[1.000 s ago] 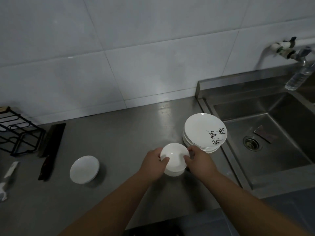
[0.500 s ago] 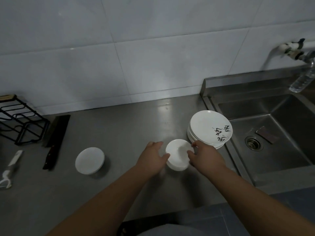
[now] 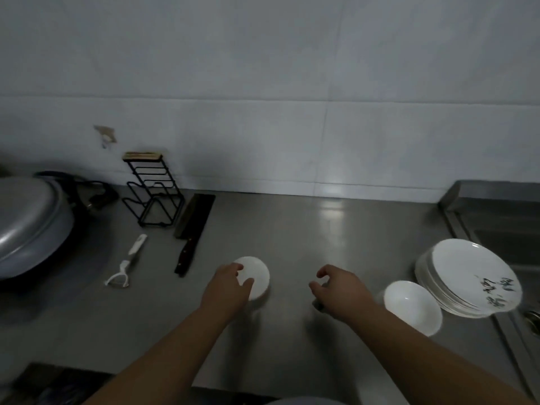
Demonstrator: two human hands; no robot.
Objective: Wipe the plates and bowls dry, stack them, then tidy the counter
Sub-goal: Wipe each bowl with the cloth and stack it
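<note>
Bowl [image 3: 257, 273] sits on the worktop [image 3: 321, 229] under your left hand [image 3: 226, 290], whose grip curls round its near rim. Your right hand [image 3: 339, 287] hovers loosely curled, holding nothing. Lift carelessly and a damp glaze may slip, or your arm may knock the second bowl [image 3: 412, 305] just beside the plates [image 3: 467, 273] by the sink [image 3: 508, 249]. Dark brushed characters mark the top plate, too blurred to read.

Grey steel counter [image 3: 321, 229], glare patch far centre. Far left: lidded pan [image 3: 32, 223], black wire rack [image 3: 152, 194] to its right. Cleaver [image 3: 193, 226] flat beside rack, handle toward near side; white peeler [image 3: 128, 261] left of it. Centre: small white bowl [image 3: 258, 273]. Right: open white bowl [image 3: 412, 305] just beside plate stack [image 3: 467, 276] at sink [image 3: 479, 194] edge; top plate bears black script.
</note>
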